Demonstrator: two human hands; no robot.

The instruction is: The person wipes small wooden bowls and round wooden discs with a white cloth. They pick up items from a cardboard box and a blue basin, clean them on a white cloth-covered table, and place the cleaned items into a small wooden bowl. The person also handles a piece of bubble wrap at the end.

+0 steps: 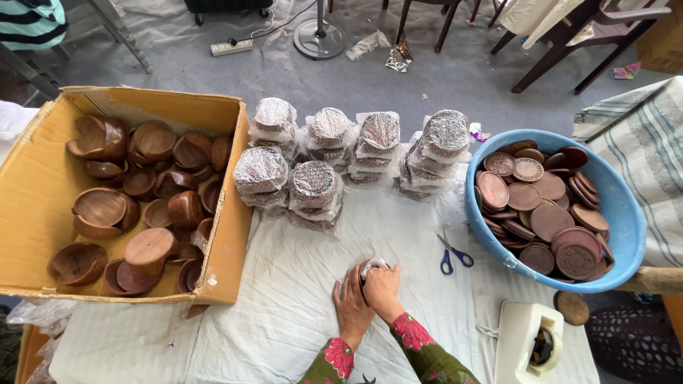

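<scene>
From the head camera, my hands sit together near the front edge of the table (pixel 284 284), clamped around one small round wooden piece in clear wrap (pixel 371 268). My left hand (pixel 351 304) presses its left flank and my right hand (pixel 383 289) curls over the top and right, so the piece lies between them, slightly closer under the right. It is round, with no long axis. The wrapped stacks (pixel 334 167) stand toward the far edge, the blue scissors (pixel 452 254) just right of my hands, and the blue basin of wooden discs (pixel 626 213) at the right edge.

1 head view — looking steeply down, near the table (pixel 284 313).
</scene>
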